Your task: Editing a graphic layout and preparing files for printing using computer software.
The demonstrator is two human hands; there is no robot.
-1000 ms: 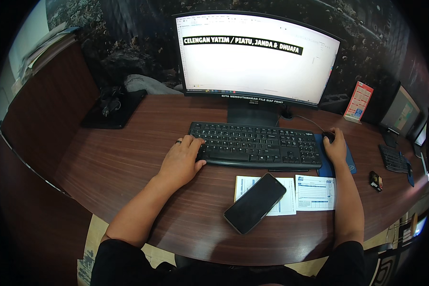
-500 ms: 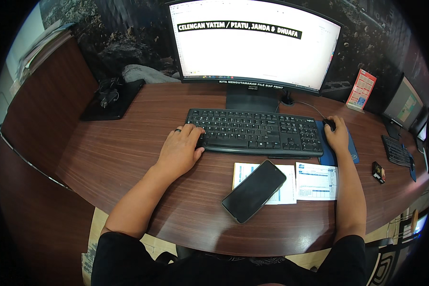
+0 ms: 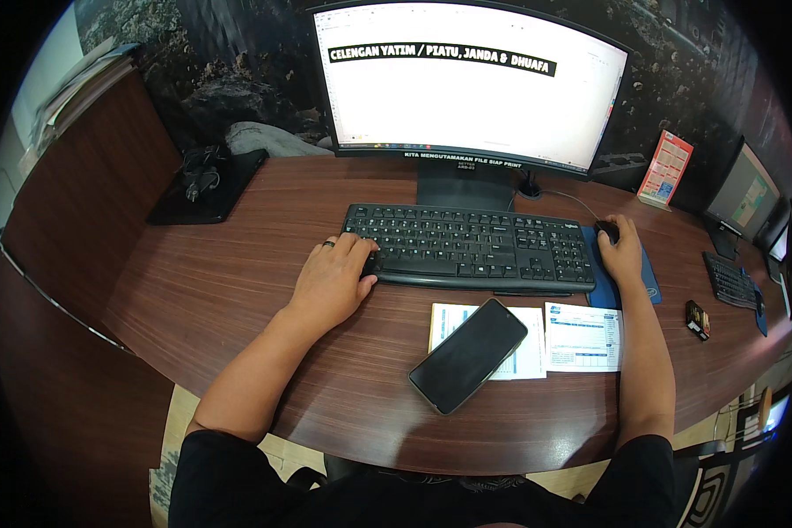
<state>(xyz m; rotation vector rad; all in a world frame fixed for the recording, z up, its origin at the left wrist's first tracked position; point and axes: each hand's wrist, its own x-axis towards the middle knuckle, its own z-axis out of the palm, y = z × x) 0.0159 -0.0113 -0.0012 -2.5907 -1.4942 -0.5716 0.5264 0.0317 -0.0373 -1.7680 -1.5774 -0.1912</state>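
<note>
1. Mouse (image 3: 605,232) lies mostly hidden under our right grip (image 3: 623,255); the top of the monitor (image 3: 475,106) is partly cut off.
2. Our right grip closes around it; our left grip (image 3: 333,277), holding nothing, rests loosely curled on the left end of the keyboard (image 3: 466,248).
3. We count one phone (image 3: 469,356) and one farther keyboard (image 3: 728,281) on the counter (image 3: 211,308).

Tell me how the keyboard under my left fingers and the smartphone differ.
The keyboard is long and covered in keys; the smartphone is shorter, with a smooth, dark screen. The keyboard lies nearly straight across the view, while the smartphone lies slanted, partly over a printed sheet. Your left hand has fingers on the keyboard; neither hand touches the smartphone. Both are dark and oblong.
</note>
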